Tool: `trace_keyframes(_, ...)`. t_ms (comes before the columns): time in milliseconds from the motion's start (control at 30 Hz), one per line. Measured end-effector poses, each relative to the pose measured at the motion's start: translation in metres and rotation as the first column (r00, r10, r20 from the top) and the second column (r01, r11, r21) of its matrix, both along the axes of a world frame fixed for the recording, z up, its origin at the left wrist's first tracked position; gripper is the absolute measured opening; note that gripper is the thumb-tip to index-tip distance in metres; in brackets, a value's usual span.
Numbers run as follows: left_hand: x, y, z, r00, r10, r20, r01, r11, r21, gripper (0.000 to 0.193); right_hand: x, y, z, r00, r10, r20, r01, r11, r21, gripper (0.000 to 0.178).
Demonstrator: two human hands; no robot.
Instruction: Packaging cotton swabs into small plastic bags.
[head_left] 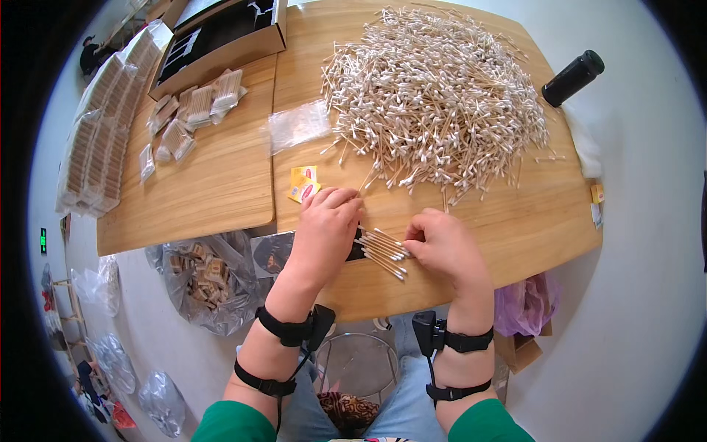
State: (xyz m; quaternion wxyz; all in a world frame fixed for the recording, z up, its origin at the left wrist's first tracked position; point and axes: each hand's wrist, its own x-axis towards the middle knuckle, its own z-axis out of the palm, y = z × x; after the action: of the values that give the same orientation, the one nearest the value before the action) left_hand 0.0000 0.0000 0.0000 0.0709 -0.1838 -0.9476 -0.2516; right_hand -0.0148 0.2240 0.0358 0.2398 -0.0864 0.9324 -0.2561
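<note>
A small bundle of wooden cotton swabs [384, 249] lies between my hands near the table's front edge, slightly fanned out. My right hand [448, 247] is closed, its thumb and forefinger pinching at the white tips on the bundle's right side. At the bundle's left end, my left hand [328, 227] has its fingers bent and together, palm down; what is under them is hidden. A flat black thing [356, 248] shows partly beneath the swabs. Two yellow packets [303, 184] lie just beyond my left hand. A large heap of loose cotton swabs [442, 96] covers the table's far side.
A clear plastic bag [300, 127] lies left of the heap. Bagged swab packs [197, 107], an open cardboard box [221, 48] and stacked packs [99, 140] are at left. A black bottle [573, 78] stands at the right edge. A filled plastic sack [210, 276] hangs below the table.
</note>
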Motion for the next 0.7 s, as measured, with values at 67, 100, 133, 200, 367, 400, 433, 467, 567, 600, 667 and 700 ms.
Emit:
trace_keyframes(67,-0.002,0.003,0.006,0.995,0.077,0.057,-0.083,0.991,0.105,0.042,0.000,-0.002,-0.005,0.999,-0.044,-0.029,0.037,0.975,-0.218,0.025)
trace_keyframes(100,-0.004,0.005,0.006,0.995,0.079,0.055,-0.085,0.991,0.100,0.042,0.000,-0.006,-0.008,0.999,-0.043,-0.031,0.035,0.974,-0.223,0.025)
trace_keyframes(133,-0.006,0.009,0.006,0.996,0.073,-0.052,-0.070,0.995,0.068,0.041,0.001,-0.013,-0.010,0.983,-0.086,-0.161,0.043,0.966,-0.253,0.025)
trace_keyframes(200,-0.007,0.014,0.005,0.986,0.063,-0.156,-0.058,0.998,0.034,0.039,0.002,-0.018,-0.013,0.949,-0.132,-0.286,0.048,0.958,-0.284,0.025)
trace_keyframes(367,-0.006,0.013,0.005,0.996,0.000,-0.091,-0.004,0.999,-0.051,0.038,0.001,-0.007,-0.023,0.949,-0.196,-0.245,0.093,0.921,-0.378,0.024)
trace_keyframes(400,-0.006,0.009,0.006,0.996,-0.002,-0.090,-0.002,0.999,-0.051,0.038,0.001,-0.005,-0.023,0.949,-0.198,-0.244,0.095,0.921,-0.378,0.024)
trace_keyframes(433,-0.007,0.004,0.008,0.997,-0.045,-0.064,0.043,0.998,-0.037,0.033,0.000,-0.002,-0.021,0.953,-0.205,-0.224,0.108,0.918,-0.381,0.023)
trace_keyframes(467,-0.007,-0.001,0.011,0.995,-0.089,-0.038,0.088,0.996,-0.022,0.029,-0.001,0.000,-0.020,0.955,-0.213,-0.204,0.122,0.915,-0.383,0.023)
trace_keyframes(567,-0.003,-0.008,0.033,0.981,-0.150,0.120,0.142,0.987,0.075,0.021,-0.001,0.001,-0.017,0.957,-0.192,-0.218,0.115,0.939,-0.323,0.022)
trace_keyframes(600,-0.001,-0.012,0.034,0.978,-0.157,0.139,0.142,0.983,0.115,0.019,-0.001,-0.002,-0.014,0.957,-0.195,-0.217,0.118,0.938,-0.325,0.022)
trace_keyframes(667,0.000,-0.017,0.026,0.979,-0.165,0.121,0.146,0.978,0.152,0.018,0.002,-0.009,-0.010,0.925,-0.219,-0.310,0.112,0.938,-0.329,0.023)
trace_keyframes(700,0.001,-0.019,0.022,0.981,-0.165,0.103,0.144,0.972,0.187,0.017,0.002,-0.015,-0.011,0.926,-0.218,-0.309,0.110,0.937,-0.332,0.023)
